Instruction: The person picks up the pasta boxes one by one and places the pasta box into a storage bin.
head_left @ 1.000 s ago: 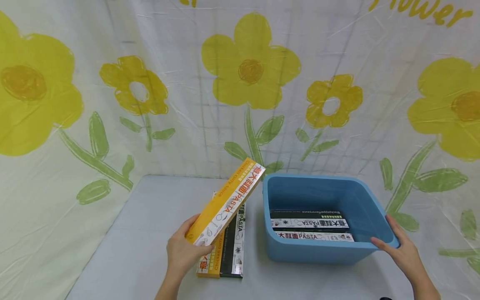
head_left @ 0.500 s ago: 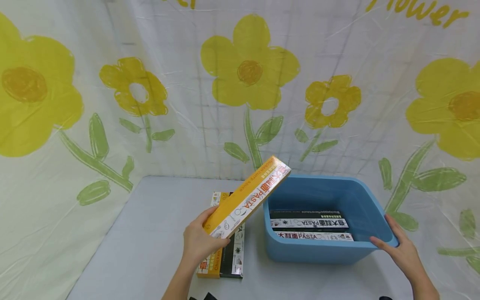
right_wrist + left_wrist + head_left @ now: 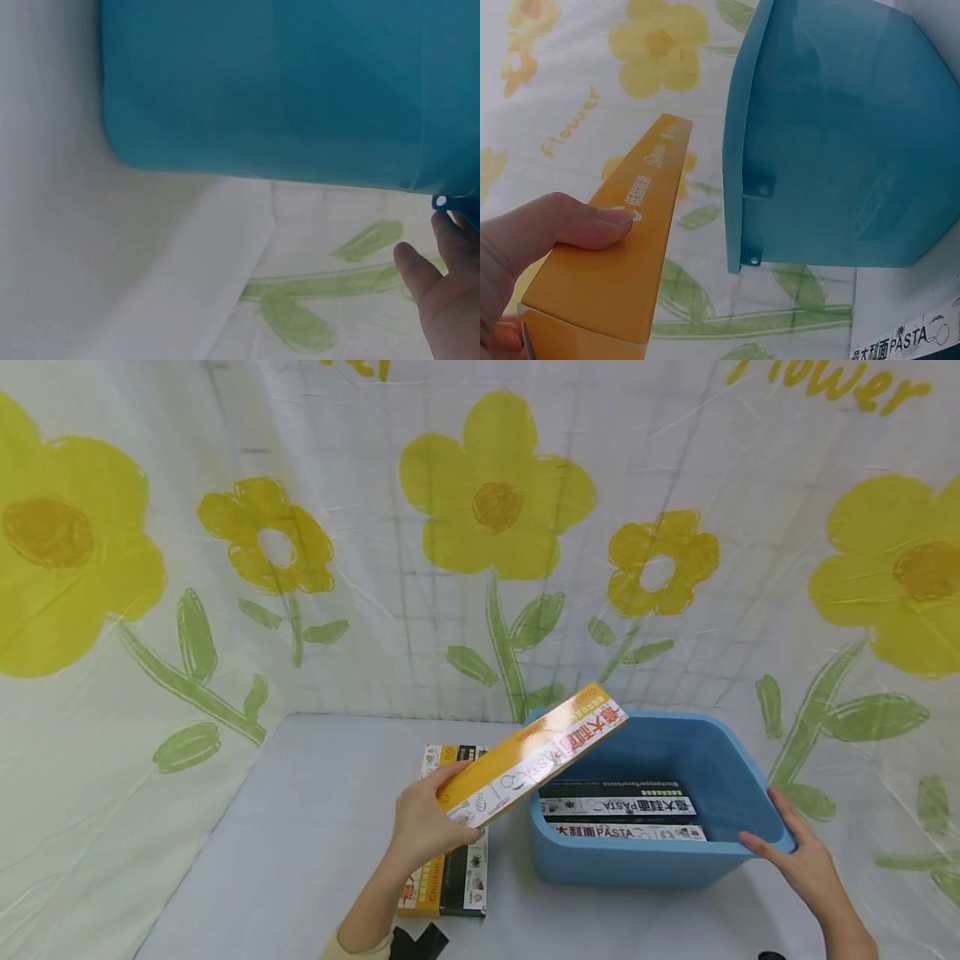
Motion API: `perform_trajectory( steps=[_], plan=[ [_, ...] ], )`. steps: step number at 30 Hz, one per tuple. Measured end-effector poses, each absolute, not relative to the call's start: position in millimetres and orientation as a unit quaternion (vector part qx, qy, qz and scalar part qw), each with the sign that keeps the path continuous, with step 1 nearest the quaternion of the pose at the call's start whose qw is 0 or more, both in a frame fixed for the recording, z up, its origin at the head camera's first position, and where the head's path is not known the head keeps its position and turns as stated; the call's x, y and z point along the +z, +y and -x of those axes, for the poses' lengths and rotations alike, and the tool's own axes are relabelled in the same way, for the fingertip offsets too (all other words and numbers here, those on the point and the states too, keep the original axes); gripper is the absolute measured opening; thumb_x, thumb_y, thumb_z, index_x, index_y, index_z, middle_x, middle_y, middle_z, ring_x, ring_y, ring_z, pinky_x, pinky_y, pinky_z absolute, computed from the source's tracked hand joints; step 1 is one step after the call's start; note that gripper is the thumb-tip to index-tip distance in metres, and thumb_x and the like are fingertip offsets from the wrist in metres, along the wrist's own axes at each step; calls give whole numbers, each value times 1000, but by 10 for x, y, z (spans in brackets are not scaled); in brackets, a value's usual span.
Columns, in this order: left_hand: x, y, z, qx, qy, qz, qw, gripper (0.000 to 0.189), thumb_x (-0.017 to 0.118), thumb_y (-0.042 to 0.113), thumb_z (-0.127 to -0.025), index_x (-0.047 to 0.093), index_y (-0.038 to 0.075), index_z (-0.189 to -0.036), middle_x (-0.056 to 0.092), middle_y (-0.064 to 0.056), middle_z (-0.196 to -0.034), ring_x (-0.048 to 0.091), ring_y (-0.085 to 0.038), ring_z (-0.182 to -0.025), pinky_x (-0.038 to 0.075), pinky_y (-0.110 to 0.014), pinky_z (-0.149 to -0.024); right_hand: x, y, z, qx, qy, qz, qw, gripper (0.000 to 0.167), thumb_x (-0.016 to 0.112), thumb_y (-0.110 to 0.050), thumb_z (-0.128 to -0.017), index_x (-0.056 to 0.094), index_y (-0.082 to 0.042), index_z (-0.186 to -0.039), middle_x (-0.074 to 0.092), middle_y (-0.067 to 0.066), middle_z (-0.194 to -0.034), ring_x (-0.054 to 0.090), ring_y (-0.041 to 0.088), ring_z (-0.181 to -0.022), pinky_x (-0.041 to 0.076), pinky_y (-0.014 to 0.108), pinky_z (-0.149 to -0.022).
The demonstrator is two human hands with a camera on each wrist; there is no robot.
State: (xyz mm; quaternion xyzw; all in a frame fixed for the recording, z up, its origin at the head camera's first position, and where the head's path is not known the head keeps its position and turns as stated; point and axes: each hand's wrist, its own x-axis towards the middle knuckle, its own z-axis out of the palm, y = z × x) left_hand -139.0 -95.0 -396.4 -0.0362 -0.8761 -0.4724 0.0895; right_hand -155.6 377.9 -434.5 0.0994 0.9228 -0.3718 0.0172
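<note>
My left hand (image 3: 431, 817) grips the near end of a long yellow pasta box (image 3: 517, 758), thumb on one face in the left wrist view. Held tilted, the box has its far end over the left part of a blue plastic bin (image 3: 622, 864). My right hand (image 3: 806, 864) holds the bin's front right corner, thumb at the front rim and fingers along the right side. Inside the bin lie dark pasta boxes (image 3: 615, 807) with white printed sides. Below my left hand, a yellow pasta box (image 3: 430, 885) and a black pasta box (image 3: 463, 881) lie side by side.
The pale table (image 3: 300, 827) ends at a hanging cloth (image 3: 360, 635) printed with yellow flowers. Near the bottom edge are a black object (image 3: 420, 942) by the left sleeve and a small dark round thing (image 3: 771, 955) at the right.
My left hand has carried the yellow pasta box rightward, from above the boxes on the table to over the bin's left rim, and the box lies flatter. The right hand stays at the bin's corner.
</note>
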Motion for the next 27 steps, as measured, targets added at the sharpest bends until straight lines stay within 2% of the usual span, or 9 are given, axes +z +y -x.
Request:
perform_trajectory(
  steps=[8,18,27],
  plan=[
    [-3912,-776,1524,-469,-879,67,59,78,86,9,-54,63,15,-129,64,-9,-115,51,-23,-88,48,-33,-67,-4342,3797,1554,-368,925,-92,26,98,62,-43,-92,-10,-14,-153,-10,32,-154,6,65,-132,20,79,-94],
    [-3861,-491,1777,-439,-883,152,66,76,86,12,-54,64,10,-127,68,-6,-111,55,-18,-85,44,-31,-70,-4331,3796,1563,-368,925,-94,30,98,61,-44,-92,-11,-14,-153,-10,31,-155,6,65,-133,20,79,-94],
    [-3808,-177,1896,-417,-894,161,14,77,87,13,-55,64,15,-128,66,-2,-109,51,-15,-83,43,-30,-69,-4326,3786,1561,-374,921,-101,36,99,61,-44,-92,-11,-15,-153,-12,31,-154,5,65,-133,20,78,-95]
  ],
)
